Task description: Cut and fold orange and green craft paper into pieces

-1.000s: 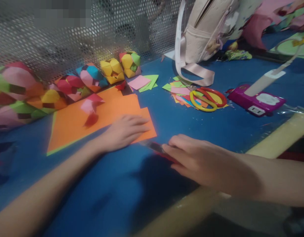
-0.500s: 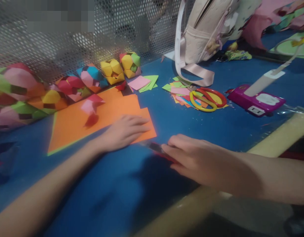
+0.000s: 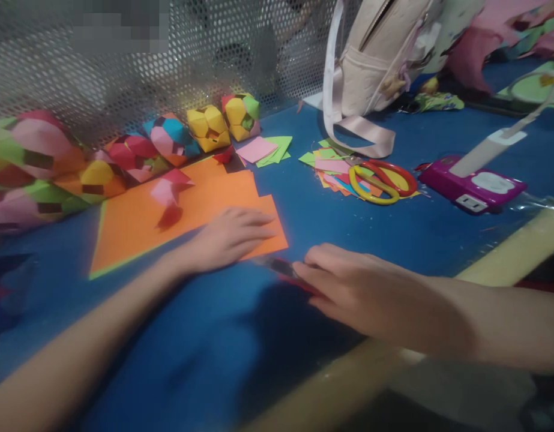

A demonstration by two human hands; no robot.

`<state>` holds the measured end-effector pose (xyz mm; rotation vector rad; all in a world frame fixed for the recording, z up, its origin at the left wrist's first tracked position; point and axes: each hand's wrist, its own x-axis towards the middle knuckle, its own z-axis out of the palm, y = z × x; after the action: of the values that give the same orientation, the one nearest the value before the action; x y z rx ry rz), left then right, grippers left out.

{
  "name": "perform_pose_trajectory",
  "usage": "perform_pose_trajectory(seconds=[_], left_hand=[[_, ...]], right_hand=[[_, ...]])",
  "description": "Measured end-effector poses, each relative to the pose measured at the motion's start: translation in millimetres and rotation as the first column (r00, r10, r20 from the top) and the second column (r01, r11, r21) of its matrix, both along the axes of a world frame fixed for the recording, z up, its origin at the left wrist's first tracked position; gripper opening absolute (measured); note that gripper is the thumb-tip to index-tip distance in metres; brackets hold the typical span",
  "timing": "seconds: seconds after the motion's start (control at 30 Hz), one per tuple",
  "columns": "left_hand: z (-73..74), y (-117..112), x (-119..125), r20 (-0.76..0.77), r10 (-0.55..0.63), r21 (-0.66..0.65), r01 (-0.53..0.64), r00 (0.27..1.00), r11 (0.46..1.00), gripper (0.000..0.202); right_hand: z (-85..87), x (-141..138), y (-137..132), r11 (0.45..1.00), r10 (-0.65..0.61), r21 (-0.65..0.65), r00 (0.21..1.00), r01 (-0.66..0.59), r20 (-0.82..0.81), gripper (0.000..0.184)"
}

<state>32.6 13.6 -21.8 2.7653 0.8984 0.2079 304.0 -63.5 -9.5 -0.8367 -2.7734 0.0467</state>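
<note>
My left hand (image 3: 229,237) lies flat with its fingers stretched out on sheets of orange paper (image 3: 209,201), near their right end. A yellow-green edge shows beneath the orange sheets. Closed around a red and dark utility knife (image 3: 283,268) is my right hand (image 3: 349,288). The knife's thin tip points left, close to the lower edge of the paper; blur hides whether it touches. On the orange paper sits a small pink and red folded paper piece (image 3: 167,191).
Folded paper balls (image 3: 209,128) line the perforated metal panel (image 3: 186,66). Loose paper squares (image 3: 277,150), yellow and red scissors (image 3: 380,183) on cut scraps, a purple power adapter (image 3: 472,183) and a pale backpack (image 3: 367,72) stand on the blue table (image 3: 331,222).
The view has shifted very slightly, so the table items sit a little further right. Both hands keep their places on the paper and the knife.
</note>
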Motion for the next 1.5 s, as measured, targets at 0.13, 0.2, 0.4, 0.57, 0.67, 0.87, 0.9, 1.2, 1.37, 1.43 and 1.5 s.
perform_pose_trajectory(seconds=[0.13,0.2,0.4,0.57,0.67,0.87,0.9,1.2,1.37,1.43,1.5], left_hand=[[-0.1,0.1,-0.5,0.002,0.002,0.002,-0.002,1.0,1.0,0.042],[0.4,0.0,-0.6,-0.001,-0.006,0.001,0.006,1.0,1.0,0.042],[1.5,-0.7,0.2,-0.007,0.003,-0.003,-0.003,1.0,1.0,0.042],[0.8,-0.4,0.3,0.001,0.005,-0.016,-0.005,1.0,1.0,0.041],[1.0,-0.3,0.0,0.003,-0.005,-0.016,0.005,1.0,1.0,0.04],[2.6,-1.9,1.2,0.011,-0.01,-0.011,0.01,1.0,1.0,0.04],[2.5,-2.2,1.5,0.015,-0.011,-0.013,0.011,1.0,1.0,0.039],[-0.4,-6.8,-1.1,0.063,-0.008,0.106,0.002,0.998,0.994,0.034],[-1.4,-8.9,-3.8,0.094,0.022,0.152,-0.036,0.995,0.988,0.034],[-1.3,-10.3,-4.6,0.118,0.09,0.151,-0.107,0.989,0.983,0.037],[-1.4,-11.7,-5.5,0.143,0.177,0.136,-0.196,0.974,0.971,0.042]], right_hand=[[0.6,-0.1,-0.1,1.0,-0.001,-0.021,1.0,0.001,0.008,0.026],[0.2,-0.6,0.2,0.999,0.003,-0.037,1.0,-0.003,0.009,0.026],[0.2,-5.3,2.7,0.995,0.026,-0.093,0.999,-0.022,0.035,0.02],[0.7,-8.2,5.0,0.993,0.036,-0.11,0.999,-0.031,0.038,0.018],[-0.5,-11.2,4.6,0.992,0.049,-0.12,0.998,-0.045,0.028,0.011],[13.2,-9.1,6.9,0.965,0.115,-0.235,0.993,-0.112,0.001,0.012],[19.1,-5.8,10.2,0.952,0.121,-0.28,0.992,-0.123,-0.025,0.011],[20.6,25.0,95.7,0.938,-0.344,-0.062,0.937,0.34,-0.062,0.027],[5.9,27.2,111.7,0.916,-0.4,0.028,0.907,0.4,0.134,0.035],[12.2,21.1,105.2,0.934,-0.355,0.074,0.929,0.348,0.109,0.032],[22.0,9.1,98.2,0.956,-0.293,0.051,0.953,0.29,0.074,0.03]])
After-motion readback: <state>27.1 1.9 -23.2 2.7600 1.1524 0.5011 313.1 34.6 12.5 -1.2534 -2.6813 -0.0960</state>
